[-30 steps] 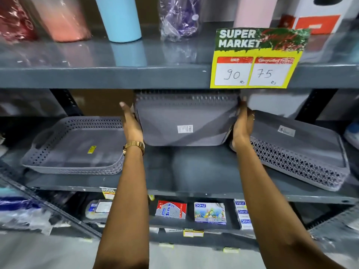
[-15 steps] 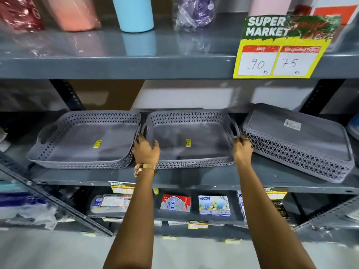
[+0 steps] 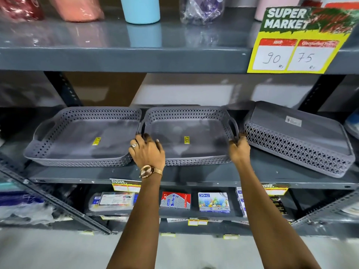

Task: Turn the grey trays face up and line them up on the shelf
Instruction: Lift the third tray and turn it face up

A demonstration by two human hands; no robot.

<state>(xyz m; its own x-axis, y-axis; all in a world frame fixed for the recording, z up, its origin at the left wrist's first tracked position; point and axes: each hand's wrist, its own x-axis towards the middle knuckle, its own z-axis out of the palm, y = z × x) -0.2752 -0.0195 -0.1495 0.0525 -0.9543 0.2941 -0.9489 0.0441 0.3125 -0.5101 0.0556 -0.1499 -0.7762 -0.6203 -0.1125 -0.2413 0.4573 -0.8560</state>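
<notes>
Three grey perforated trays lie on the grey middle shelf (image 3: 194, 174). The left tray (image 3: 64, 144) is face up with a yellow sticker inside. Beside it, touching, the middle tray (image 3: 206, 136) is face up too, flat on the shelf. My left hand (image 3: 147, 152) grips its left handle and front corner. My right hand (image 3: 239, 147) holds its right handle. The right tray (image 3: 303, 136) lies upside down, bottom and white label up, tilted, with its left edge near my right hand.
The upper shelf (image 3: 116, 57) overhangs the trays and carries a blue cup (image 3: 140, 8), wrapped goods and a yellow price sign (image 3: 297, 41). The lower shelf holds small boxes (image 3: 213, 200). A slanted metal brace (image 3: 58, 202) crosses the lower left.
One second ago I held the middle tray upright on edge, bottom towards me. It was turned face up, then set down flat next to the left tray; both hands stay on its handles.
</notes>
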